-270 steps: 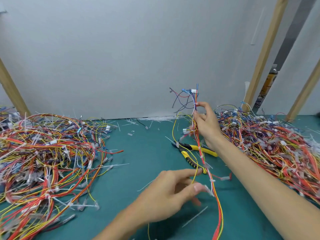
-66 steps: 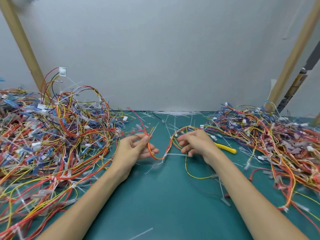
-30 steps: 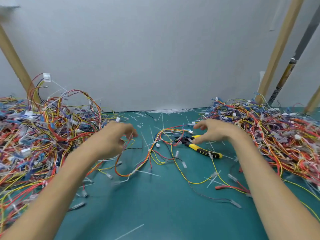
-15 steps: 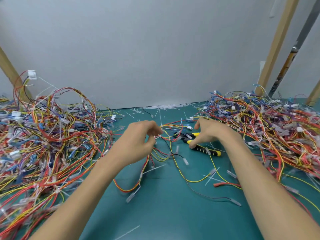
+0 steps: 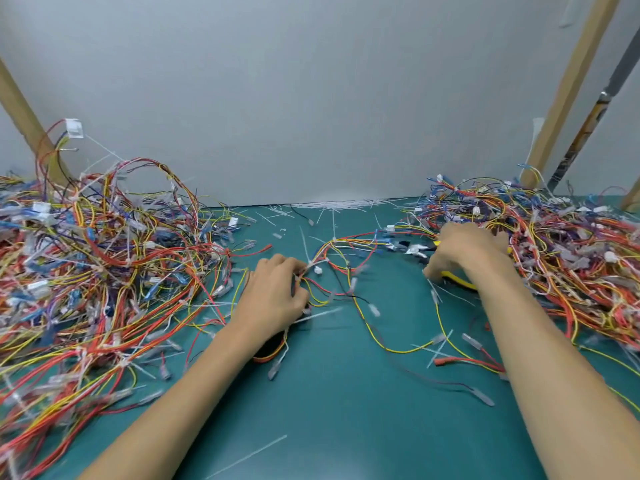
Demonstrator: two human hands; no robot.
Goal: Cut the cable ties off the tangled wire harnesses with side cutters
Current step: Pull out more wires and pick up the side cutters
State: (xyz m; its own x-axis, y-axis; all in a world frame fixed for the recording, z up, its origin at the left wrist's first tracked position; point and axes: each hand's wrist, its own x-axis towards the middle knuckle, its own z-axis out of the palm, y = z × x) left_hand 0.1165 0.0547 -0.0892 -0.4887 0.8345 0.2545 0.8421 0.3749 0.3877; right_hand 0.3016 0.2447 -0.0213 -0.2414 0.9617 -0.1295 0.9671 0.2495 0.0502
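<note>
Underneath: green table (image 5: 346, 410).
Left pile (image 5: 104, 271): tangled wires, left of harness (image 5: 349, 241).
Right pile (image 5: 571, 254): same, right of harness.
Harness: mid-table, between hands.
Left hand (image 5: 273, 296): pinches harness's near end.
Right hand (image 5: 464, 251): curled round cutters (image 5: 459, 282), right of harness.

side cutters (image 5: 458, 281): mostly hidden under right hand (image 5: 465, 252) | grip: unclear | left pile (image 5: 104, 271): edge-cropped
</note>
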